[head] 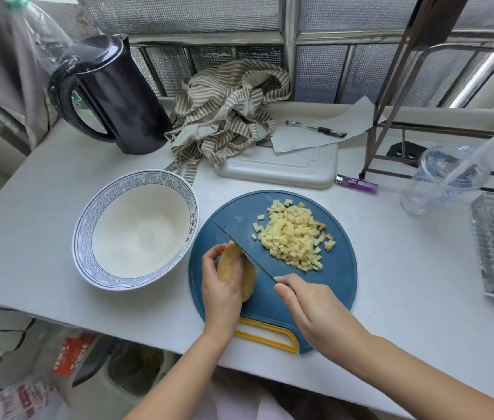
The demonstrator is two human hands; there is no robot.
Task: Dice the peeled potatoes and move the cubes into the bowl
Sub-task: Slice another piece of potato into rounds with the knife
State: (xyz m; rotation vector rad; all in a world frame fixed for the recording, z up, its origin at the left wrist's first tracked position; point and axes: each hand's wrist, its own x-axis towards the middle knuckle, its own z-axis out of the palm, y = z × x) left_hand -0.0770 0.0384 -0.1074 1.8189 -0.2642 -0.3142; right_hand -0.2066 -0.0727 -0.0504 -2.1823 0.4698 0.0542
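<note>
Person, head view, bare parts and clothing.
1. Left hand: bare; thumbnail short and plain. Left forearm: bare, uncovered down to the frame edge at 6 o'clock.
2. Right hand: bare; thumbnail short and plain. Right forearm: bare, uncovered to the frame edge at 4 o'clock.
3. Pale pinkish cloth at 6 o'clock, between the forearms, with dark cloth beside it; whether either is a garment cannot be told.
</note>
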